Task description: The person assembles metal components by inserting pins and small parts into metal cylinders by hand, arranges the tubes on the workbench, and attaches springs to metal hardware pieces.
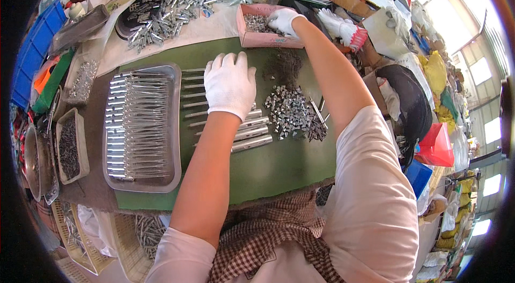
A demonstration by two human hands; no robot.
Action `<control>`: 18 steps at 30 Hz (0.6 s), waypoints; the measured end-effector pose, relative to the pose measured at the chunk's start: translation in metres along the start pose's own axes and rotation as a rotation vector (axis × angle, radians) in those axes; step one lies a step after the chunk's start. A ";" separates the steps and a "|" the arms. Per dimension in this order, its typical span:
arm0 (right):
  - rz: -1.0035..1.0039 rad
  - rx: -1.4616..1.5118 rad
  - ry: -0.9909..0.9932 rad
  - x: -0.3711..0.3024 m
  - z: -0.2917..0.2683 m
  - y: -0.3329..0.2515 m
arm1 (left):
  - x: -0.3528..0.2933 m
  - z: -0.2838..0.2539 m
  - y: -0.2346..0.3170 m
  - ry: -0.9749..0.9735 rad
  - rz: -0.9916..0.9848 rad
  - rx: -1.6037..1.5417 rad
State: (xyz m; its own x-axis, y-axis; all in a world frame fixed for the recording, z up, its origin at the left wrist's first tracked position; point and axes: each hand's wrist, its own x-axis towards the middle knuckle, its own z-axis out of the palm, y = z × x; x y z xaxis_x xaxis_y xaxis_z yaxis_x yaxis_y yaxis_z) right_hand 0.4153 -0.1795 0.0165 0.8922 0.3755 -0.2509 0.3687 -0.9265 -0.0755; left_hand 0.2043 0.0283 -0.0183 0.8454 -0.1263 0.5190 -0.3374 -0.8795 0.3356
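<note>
My left hand (230,84), in a white knit glove, lies palm down with its fingers stretched out over a row of slim metal rods (249,134). The rods lie side by side on a green mat (214,47); the hand covers part of them. My right hand (284,20), gloved alike, reaches into a pink cardboard box (273,42) of small metal parts (256,23). Its fingertips are hidden, so what they hold does not show. Between the hands and my body is a loose pile of small shiny metal pieces (292,111).
A metal tray (176,122) of pointed rods stands left of the row. Farther left are a small bin of dark pins (70,146) and a blue crate (40,50). Metal tubes (166,17) heap on a white sack behind. Spare gloves (340,27) lie right of the box.
</note>
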 end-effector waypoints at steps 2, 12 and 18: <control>0.252 0.566 0.140 -0.009 -0.001 0.000 | -0.002 0.005 -0.003 0.023 0.014 0.010; -0.020 0.586 -0.231 -0.167 -0.003 -0.052 | -0.005 0.003 -0.007 -0.011 0.011 0.040; -0.259 0.128 -0.063 -0.205 0.037 -0.067 | -0.008 0.018 -0.012 0.048 0.018 0.026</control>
State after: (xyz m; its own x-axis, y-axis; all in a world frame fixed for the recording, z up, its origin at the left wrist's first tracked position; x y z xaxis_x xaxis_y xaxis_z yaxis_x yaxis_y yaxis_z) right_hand 0.1980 -0.1959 0.0372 0.7534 0.6013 -0.2661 0.5425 -0.7971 -0.2651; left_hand 0.2092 0.0322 -0.0405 0.8182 -0.1203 0.5622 -0.3406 -0.8892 0.3054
